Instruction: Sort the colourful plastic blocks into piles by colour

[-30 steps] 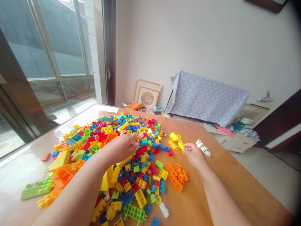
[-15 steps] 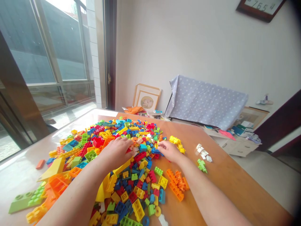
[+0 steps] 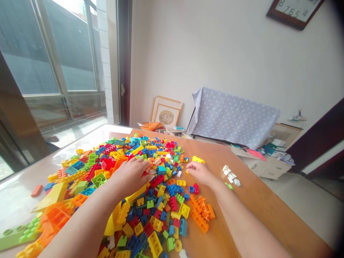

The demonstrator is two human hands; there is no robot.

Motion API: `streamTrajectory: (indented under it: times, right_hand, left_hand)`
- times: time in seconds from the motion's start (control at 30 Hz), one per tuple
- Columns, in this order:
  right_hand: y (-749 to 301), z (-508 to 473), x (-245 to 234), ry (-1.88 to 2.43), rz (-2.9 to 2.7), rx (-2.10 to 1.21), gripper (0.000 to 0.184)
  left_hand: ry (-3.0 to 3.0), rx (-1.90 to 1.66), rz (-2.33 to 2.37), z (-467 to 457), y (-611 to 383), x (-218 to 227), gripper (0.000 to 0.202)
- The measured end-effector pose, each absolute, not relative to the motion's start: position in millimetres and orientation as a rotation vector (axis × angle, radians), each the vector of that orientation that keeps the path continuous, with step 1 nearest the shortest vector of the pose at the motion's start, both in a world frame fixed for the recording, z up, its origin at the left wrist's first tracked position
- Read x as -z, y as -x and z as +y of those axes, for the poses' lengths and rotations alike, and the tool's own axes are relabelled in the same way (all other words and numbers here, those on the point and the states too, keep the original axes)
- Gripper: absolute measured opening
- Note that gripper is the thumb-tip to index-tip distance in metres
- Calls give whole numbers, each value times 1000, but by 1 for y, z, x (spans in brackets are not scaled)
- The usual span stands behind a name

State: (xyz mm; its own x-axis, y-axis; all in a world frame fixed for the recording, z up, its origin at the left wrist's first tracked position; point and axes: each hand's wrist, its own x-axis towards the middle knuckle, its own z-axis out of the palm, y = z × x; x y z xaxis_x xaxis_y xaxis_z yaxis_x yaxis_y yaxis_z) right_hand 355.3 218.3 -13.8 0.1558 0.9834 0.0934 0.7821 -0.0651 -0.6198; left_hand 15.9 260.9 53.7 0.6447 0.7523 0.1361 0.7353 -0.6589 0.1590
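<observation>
A wide heap of small plastic building bricks [image 3: 150,186] in many colours covers the wooden table [image 3: 258,211]. My left hand [image 3: 131,173] lies palm down on top of the heap, fingers stretched over red and yellow bricks. My right hand [image 3: 199,172] sits at the heap's right edge with its fingertips pinched together; what they hold is too small to make out. Just beyond it lies a small group of yellow bricks [image 3: 198,159]. A cluster of orange bricks [image 3: 202,211] lies beside my right forearm.
A few white pieces [image 3: 230,173] and a green piece [image 3: 229,185] lie apart at the right. Behind the table are a dotted cloth-covered object [image 3: 233,116], framed pictures [image 3: 166,113] against the wall and a window [image 3: 53,64] at the left.
My right hand moved from the yellow group at the right over to the heap's edge, then drew back a little. My left hand stayed on the heap. The view tilted up slightly.
</observation>
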Motion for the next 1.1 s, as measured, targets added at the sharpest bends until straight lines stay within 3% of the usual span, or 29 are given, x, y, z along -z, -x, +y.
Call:
streamTrajectory:
  times: [0.13, 0.73, 1.0, 1.1]
  right_hand:
    - [-364, 240, 23, 2145, -1831, -292, 39]
    - [-348, 252, 31, 2133, -1811, -346, 9]
    - [-350, 213, 2, 1800, -2042, -806, 20]
    - [-340, 208, -1, 1784, -2194, -752, 23]
  left_hand:
    - [-2764, -282, 1260, 261, -16, -52, 34]
    - [-2737, -350, 1244, 268, -17, -45, 38]
    - [-2760, -314, 1285, 268, -20, -43, 42]
    - [-2769, -341, 1281, 266, -22, -44, 43]
